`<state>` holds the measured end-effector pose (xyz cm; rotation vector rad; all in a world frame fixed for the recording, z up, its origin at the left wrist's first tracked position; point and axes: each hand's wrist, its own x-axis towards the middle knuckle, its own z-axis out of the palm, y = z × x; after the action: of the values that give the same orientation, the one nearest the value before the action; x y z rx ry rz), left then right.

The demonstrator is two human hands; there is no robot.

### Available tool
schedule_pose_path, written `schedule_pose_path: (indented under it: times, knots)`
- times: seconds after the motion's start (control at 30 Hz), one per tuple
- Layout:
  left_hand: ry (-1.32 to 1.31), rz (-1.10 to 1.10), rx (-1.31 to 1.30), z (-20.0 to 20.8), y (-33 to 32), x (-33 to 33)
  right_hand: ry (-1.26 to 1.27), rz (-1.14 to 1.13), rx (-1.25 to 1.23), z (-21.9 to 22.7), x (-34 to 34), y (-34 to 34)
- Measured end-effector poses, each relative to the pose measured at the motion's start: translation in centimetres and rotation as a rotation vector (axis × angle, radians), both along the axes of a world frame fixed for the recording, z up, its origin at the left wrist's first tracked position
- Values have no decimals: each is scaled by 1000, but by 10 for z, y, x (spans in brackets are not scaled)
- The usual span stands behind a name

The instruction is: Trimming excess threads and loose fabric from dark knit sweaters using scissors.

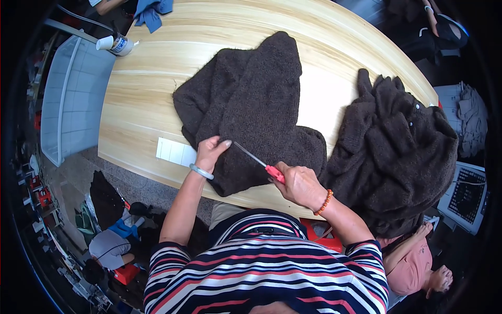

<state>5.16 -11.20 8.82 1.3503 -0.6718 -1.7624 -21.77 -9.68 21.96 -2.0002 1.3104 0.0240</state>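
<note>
A dark brown knitted garment point(261, 99) lies folded on the pale wooden table point(138, 86) in front of me. My left hand point(210, 152) is closed in a pinch on its near left part, thumb and fingers together on the knit. In my right hand point(301, 184) is a tool with a red handle point(275, 174) and a thin metal shaft. The fingers wrap around the handle, and the shaft points up and left over the garment, its tip close to my left thumb. The exact shape of the tip is too small to make out.
More dark brown knits point(397, 152) are heaped on the right. A white paper strip point(176, 152) lies by my left wrist. At the far left are a jar point(122, 46), a blue cloth point(151, 13) and a clear bin point(70, 104). A person in pink point(410, 267) sits at lower right.
</note>
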Motion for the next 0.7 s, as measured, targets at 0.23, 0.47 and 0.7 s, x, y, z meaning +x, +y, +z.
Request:
schedule_pose_path:
  times: [0.23,0.47,0.7]
  knots:
    - [-79,-40,3,-9,-74,-16,26,-71,1,13,0,-10]
    - [-241,8,-72,-17,-58,-29,66,-24,-24,0,0,-17]
    - [-281,-54,-101,-16,-55,-22,30,26,19,-3,3,-22]
